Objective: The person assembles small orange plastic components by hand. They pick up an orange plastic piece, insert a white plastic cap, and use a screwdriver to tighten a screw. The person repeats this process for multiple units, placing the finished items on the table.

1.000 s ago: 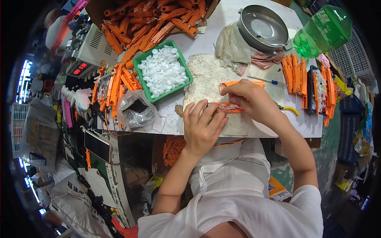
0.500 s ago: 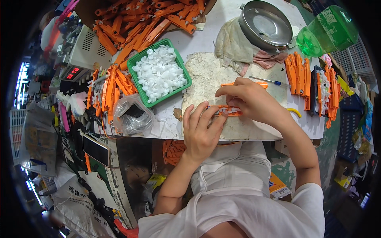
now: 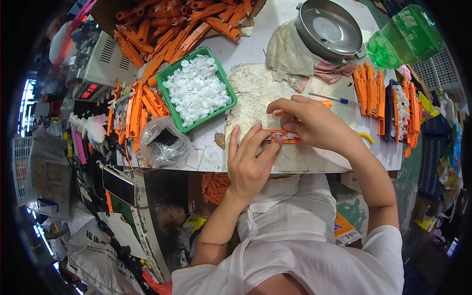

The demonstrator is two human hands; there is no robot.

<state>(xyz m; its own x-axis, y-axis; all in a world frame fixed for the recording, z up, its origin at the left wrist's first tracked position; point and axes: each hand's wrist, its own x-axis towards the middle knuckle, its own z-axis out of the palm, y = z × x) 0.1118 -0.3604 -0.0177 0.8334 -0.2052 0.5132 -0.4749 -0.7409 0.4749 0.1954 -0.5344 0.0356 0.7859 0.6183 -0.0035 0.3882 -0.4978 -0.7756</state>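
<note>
An orange plastic housing piece (image 3: 286, 136) lies on the worn pale board (image 3: 250, 83) at the table's near edge. My left hand (image 3: 250, 158) pins its left end, thumb and fingers closed on it. Over the other end, my right hand (image 3: 310, 122) has its fingers bent down into the piece; whether a small part sits between the fingertips is hidden. Just behind my right hand, a second orange piece (image 3: 324, 103) is partly covered. A thin screwdriver or pen with a blue end (image 3: 344, 101) lies to the right of that.
A green basket of white plastic caps (image 3: 199, 91) stands left of the board. Many orange pieces (image 3: 196, 19) are heaped behind it. A metal bowl (image 3: 329, 29) sits on rags at the back, beside a green bottle (image 3: 408, 37). More orange pieces (image 3: 368, 93) stand at right.
My left fingers have shifted slightly on the piece. My right hand has moved a little, now covering more of the second orange piece behind it. The held piece stays in place.
</note>
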